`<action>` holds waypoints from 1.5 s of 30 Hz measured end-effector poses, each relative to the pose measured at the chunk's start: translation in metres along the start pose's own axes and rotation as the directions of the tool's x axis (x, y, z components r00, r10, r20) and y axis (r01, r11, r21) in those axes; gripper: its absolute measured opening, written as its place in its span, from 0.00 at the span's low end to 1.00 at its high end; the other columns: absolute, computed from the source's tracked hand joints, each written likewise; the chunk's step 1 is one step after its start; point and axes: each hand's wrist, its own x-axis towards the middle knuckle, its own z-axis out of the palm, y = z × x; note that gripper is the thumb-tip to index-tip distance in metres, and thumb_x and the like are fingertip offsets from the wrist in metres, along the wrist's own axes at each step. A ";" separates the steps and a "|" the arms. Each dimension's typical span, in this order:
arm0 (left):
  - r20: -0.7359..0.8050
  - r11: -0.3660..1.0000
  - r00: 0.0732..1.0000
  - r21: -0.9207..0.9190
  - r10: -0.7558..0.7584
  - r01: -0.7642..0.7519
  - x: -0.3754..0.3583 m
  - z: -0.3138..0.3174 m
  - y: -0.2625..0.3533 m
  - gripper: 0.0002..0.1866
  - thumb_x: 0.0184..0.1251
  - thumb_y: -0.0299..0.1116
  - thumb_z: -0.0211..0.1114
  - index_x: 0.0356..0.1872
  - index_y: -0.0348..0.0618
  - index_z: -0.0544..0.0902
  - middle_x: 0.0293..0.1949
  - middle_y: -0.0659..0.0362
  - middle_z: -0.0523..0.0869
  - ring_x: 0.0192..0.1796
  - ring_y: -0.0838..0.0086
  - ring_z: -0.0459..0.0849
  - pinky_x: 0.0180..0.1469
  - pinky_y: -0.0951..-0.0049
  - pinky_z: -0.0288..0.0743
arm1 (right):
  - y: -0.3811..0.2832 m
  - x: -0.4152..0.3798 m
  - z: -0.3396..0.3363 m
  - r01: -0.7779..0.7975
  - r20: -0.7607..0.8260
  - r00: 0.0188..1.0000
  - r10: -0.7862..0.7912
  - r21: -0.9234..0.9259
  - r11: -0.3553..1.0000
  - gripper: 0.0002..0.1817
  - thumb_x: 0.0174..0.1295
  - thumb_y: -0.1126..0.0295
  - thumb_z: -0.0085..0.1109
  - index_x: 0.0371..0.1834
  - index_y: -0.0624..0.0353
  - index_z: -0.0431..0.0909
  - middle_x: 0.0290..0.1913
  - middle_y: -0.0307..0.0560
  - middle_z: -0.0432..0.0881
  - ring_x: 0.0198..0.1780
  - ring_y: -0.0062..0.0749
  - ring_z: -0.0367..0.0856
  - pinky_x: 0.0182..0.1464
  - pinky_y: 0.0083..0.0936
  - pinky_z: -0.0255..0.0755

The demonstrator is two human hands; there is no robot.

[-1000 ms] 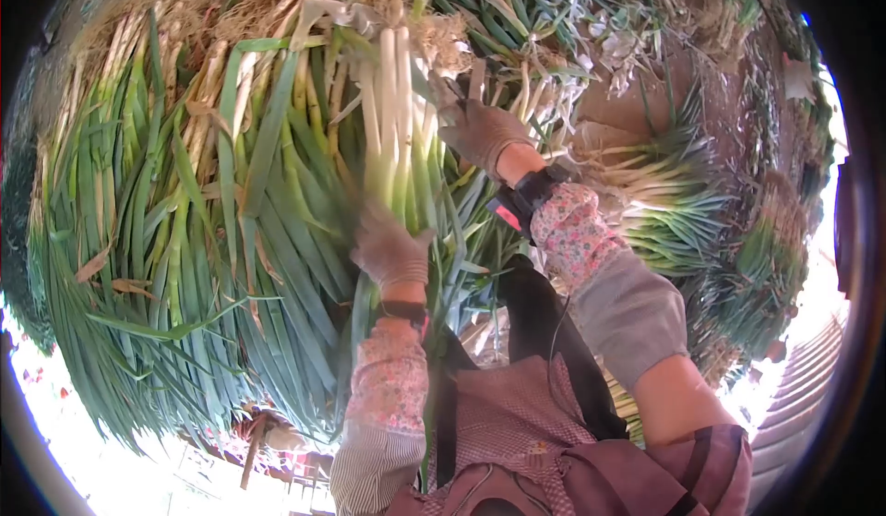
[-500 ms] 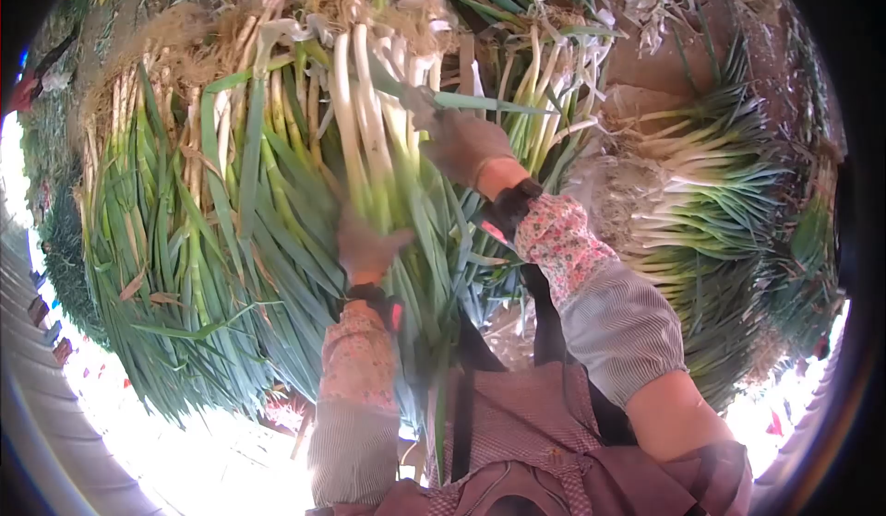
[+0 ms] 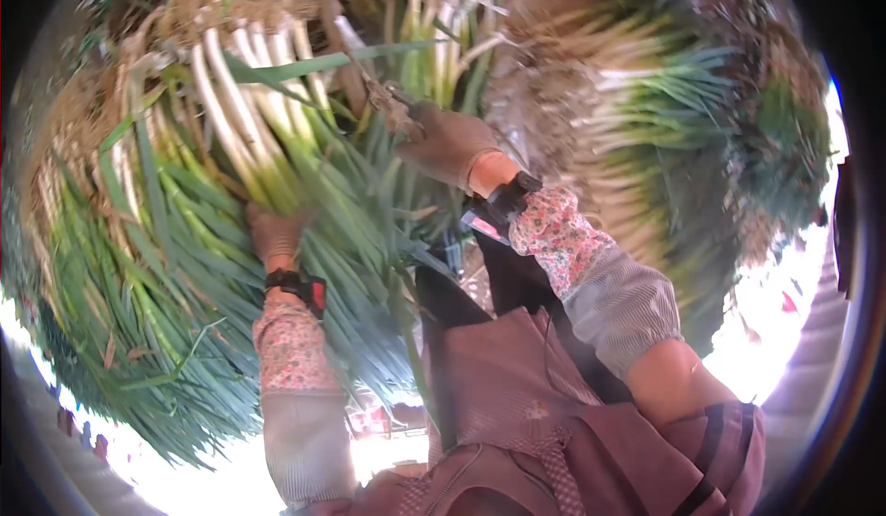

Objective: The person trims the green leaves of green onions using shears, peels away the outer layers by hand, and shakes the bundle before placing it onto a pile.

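Note:
My left hand (image 3: 277,236), in a brownish glove, closes around several green onions (image 3: 226,114) where the white stalks turn green. Its fingertips are partly hidden by the leaves. Farther right, my right hand (image 3: 449,150), gloved too, is closed, with a brown withered strip (image 3: 388,102) at its fingertips. What else may be inside that grip is hidden. Just above it a long flat green leaf (image 3: 355,56) lies across the stalks. The onions' roots point away from me and their leaves toward me.
A wide heap of green onions (image 3: 157,304) spreads to the left. Another row of onions (image 3: 664,101) lies at the right, roots toward the middle, beside bare soil and root litter (image 3: 540,124). My dark-clad legs (image 3: 448,299) are close below my hands.
The view has swung right, so the heap sits farther left. My left hand stays at the onions, and their stalks lean more to the left. My right hand is farther from the white stalks.

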 end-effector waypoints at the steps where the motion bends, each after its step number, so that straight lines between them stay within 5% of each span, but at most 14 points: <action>1: -0.008 1.000 1.000 0.004 0.013 -0.013 0.000 -0.002 0.004 0.57 0.29 0.54 0.88 0.60 0.29 0.70 0.57 0.38 0.81 0.57 0.47 0.82 0.60 0.58 0.75 | 0.018 -0.016 -0.003 -0.005 -0.044 0.999 0.004 -0.004 1.000 0.31 0.57 0.46 0.59 0.57 0.58 0.75 0.43 0.63 0.86 0.48 0.60 0.84 0.51 0.47 0.76; 10: -0.051 0.986 0.985 0.039 0.166 -0.164 0.046 0.023 -0.036 0.61 0.30 0.53 0.89 0.61 0.17 0.68 0.59 0.35 0.77 0.58 0.51 0.79 0.63 0.61 0.73 | 0.241 -0.224 0.057 -0.392 -0.413 0.841 0.350 -0.019 0.920 0.33 0.58 0.50 0.62 0.63 0.57 0.70 0.44 0.64 0.85 0.46 0.65 0.83 0.46 0.52 0.77; 12: -0.062 0.983 0.986 0.111 0.157 -0.149 0.041 0.015 -0.027 0.62 0.29 0.55 0.89 0.61 0.16 0.69 0.60 0.34 0.77 0.59 0.51 0.79 0.63 0.61 0.73 | 0.265 -0.285 0.078 -0.588 -0.293 0.765 0.573 0.045 0.808 0.32 0.58 0.53 0.62 0.64 0.56 0.70 0.49 0.64 0.84 0.50 0.63 0.83 0.51 0.50 0.76; 19: -0.033 0.994 0.994 0.025 0.104 -0.104 0.073 0.022 -0.041 0.62 0.30 0.51 0.91 0.62 0.14 0.68 0.61 0.38 0.77 0.56 0.58 0.79 0.63 0.62 0.72 | 0.331 -0.463 0.222 -0.787 -0.044 0.567 0.823 0.265 0.557 0.36 0.54 0.63 0.63 0.70 0.52 0.69 0.53 0.60 0.84 0.56 0.57 0.82 0.57 0.45 0.74; 22: -0.024 0.996 0.996 -0.029 0.083 -0.084 0.081 0.019 -0.042 0.61 0.33 0.48 0.90 0.65 0.17 0.66 0.61 0.41 0.78 0.54 0.61 0.79 0.60 0.64 0.74 | 0.352 -0.516 0.310 -0.901 0.166 0.400 0.902 0.253 0.353 0.27 0.50 0.58 0.67 0.53 0.58 0.75 0.49 0.62 0.84 0.54 0.59 0.82 0.54 0.44 0.74; 25: 0.092 0.991 0.987 -0.034 0.135 -0.132 0.071 0.013 -0.035 0.51 0.42 0.45 0.87 0.63 0.21 0.72 0.58 0.47 0.82 0.51 0.64 0.81 0.57 0.63 0.77 | 0.345 -0.542 0.369 -0.939 0.299 0.310 0.903 0.246 0.242 0.25 0.51 0.59 0.66 0.53 0.55 0.75 0.47 0.61 0.84 0.52 0.60 0.82 0.53 0.45 0.74; 28: 0.048 0.988 0.996 0.131 0.071 -0.077 0.058 0.003 -0.025 0.46 0.47 0.51 0.84 0.62 0.25 0.77 0.56 0.47 0.83 0.49 0.63 0.81 0.54 0.60 0.77 | 0.343 -0.558 0.412 -0.917 0.388 0.383 0.838 0.269 0.295 0.23 0.63 0.60 0.56 0.62 0.48 0.76 0.49 0.58 0.85 0.53 0.60 0.82 0.55 0.46 0.75; 32: 0.124 0.970 0.992 0.239 0.011 -0.040 0.067 0.011 -0.023 0.52 0.45 0.52 0.84 0.63 0.20 0.73 0.58 0.46 0.82 0.51 0.62 0.79 0.57 0.61 0.75 | 0.363 -0.558 0.473 -0.821 0.305 0.434 0.848 0.522 0.232 0.21 0.60 0.58 0.61 0.56 0.51 0.79 0.50 0.58 0.85 0.54 0.56 0.83 0.56 0.46 0.75; 33: 0.117 0.961 0.993 0.275 0.008 -0.040 0.067 0.013 -0.027 0.51 0.46 0.53 0.83 0.63 0.21 0.74 0.57 0.47 0.82 0.51 0.62 0.80 0.56 0.60 0.75 | 0.368 -0.551 0.465 -0.842 0.468 0.332 0.819 0.538 0.035 0.32 0.55 0.60 0.68 0.66 0.50 0.74 0.50 0.55 0.85 0.55 0.50 0.84 0.54 0.42 0.75; 35: 0.068 0.952 0.998 0.306 0.007 -0.027 0.069 0.003 -0.027 0.50 0.49 0.56 0.81 0.63 0.22 0.75 0.56 0.47 0.83 0.50 0.61 0.80 0.55 0.60 0.75 | 0.381 -0.563 0.528 -0.834 0.078 0.516 0.853 0.274 0.479 0.32 0.55 0.60 0.69 0.66 0.50 0.74 0.55 0.55 0.83 0.57 0.47 0.83 0.56 0.40 0.75; 37: 0.064 0.985 0.998 0.169 0.017 -0.027 0.052 -0.014 -0.016 0.49 0.49 0.53 0.82 0.63 0.22 0.75 0.57 0.48 0.83 0.50 0.62 0.80 0.55 0.61 0.75 | 0.433 -0.579 0.557 -0.854 0.073 0.516 0.853 0.124 0.506 0.33 0.54 0.58 0.70 0.66 0.50 0.75 0.61 0.55 0.80 0.60 0.46 0.81 0.59 0.39 0.74; 38: 0.103 0.998 0.994 0.039 0.036 -0.040 0.022 -0.005 -0.004 0.48 0.48 0.48 0.84 0.63 0.20 0.74 0.58 0.48 0.82 0.51 0.63 0.79 0.57 0.63 0.74 | 0.453 -0.580 0.556 -0.927 0.283 0.376 0.883 0.127 0.354 0.33 0.54 0.57 0.70 0.66 0.50 0.75 0.64 0.56 0.78 0.61 0.46 0.80 0.61 0.38 0.74; 42: -0.036 0.971 0.983 0.162 0.181 -0.173 0.053 0.002 -0.025 0.44 0.50 0.43 0.84 0.61 0.19 0.74 0.55 0.47 0.82 0.51 0.65 0.79 0.56 0.66 0.73 | 0.448 -0.557 0.504 -0.928 0.221 0.336 0.915 0.243 0.282 0.34 0.54 0.55 0.70 0.65 0.53 0.75 0.60 0.56 0.82 0.61 0.46 0.81 0.60 0.37 0.75; 45: -0.088 0.996 0.995 -0.072 0.050 -0.056 0.018 0.012 0.002 0.55 0.42 0.32 0.88 0.67 0.18 0.61 0.63 0.45 0.74 0.57 0.63 0.77 0.61 0.68 0.70 | 0.468 -0.499 0.446 -0.848 0.213 0.463 0.860 0.387 0.361 0.34 0.54 0.54 0.70 0.64 0.53 0.76 0.56 0.55 0.85 0.59 0.45 0.84 0.58 0.36 0.76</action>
